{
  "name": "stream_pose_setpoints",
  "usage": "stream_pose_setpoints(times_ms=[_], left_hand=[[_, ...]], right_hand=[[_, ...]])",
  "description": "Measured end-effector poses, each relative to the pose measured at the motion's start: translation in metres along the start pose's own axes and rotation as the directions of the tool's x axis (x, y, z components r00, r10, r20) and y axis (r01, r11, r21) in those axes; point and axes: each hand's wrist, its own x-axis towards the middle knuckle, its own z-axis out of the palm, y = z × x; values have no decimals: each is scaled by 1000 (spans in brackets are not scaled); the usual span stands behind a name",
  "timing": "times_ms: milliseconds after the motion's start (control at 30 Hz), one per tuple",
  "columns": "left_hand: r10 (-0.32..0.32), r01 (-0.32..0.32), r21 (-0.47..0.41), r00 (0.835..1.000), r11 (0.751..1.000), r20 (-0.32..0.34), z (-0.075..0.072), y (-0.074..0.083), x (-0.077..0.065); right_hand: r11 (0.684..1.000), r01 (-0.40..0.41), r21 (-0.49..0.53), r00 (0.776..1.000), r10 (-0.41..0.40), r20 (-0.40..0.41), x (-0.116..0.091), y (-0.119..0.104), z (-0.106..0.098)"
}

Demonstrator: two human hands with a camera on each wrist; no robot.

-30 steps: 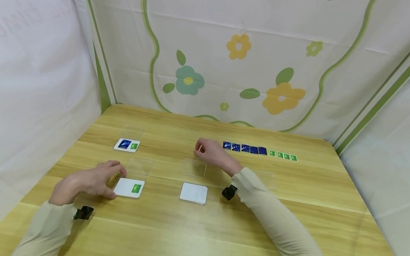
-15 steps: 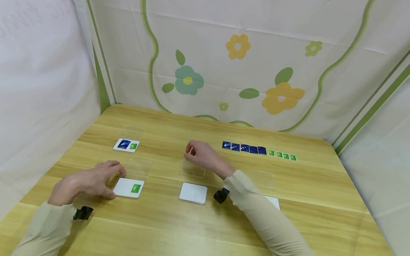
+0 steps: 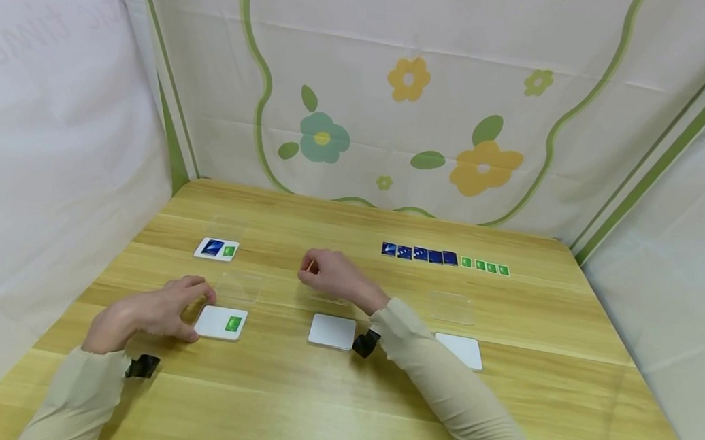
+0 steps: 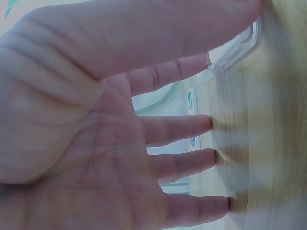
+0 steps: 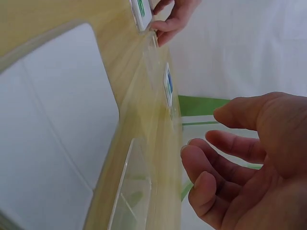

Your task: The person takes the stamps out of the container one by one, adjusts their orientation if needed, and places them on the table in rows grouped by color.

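Right hand shifted leftward, grip narrow, contents unclear, left hand unmoved, spread at green-stickered card

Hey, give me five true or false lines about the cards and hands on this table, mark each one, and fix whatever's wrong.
1. The left hand is at the near-left white case, which bears one green card. True.
2. The row at the back right has more green cards than blue ones. False: it has five blue cards and four green cards.
3. The far-left white case bears a blue card and a green one. True.
4. The right hand rests on the rightmost white case. False: the right hand is beyond the middle white case, apart from both.
5. The right sleeve partly covers the rightmost white case in the head view. True.
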Motion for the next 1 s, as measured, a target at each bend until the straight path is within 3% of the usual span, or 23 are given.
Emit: stream_pose_setpoints(times_ms=[733,1000], left_hand=[[1,-1,-2,1000,1000,-1,0,1,0],[10,-10,9,1000,1000,-5,1,-1,0]], right_hand=[[997,51,-53,998,-49,34,1,-24,24],[993,104,-61,993,-100,58,3,-31,34]])
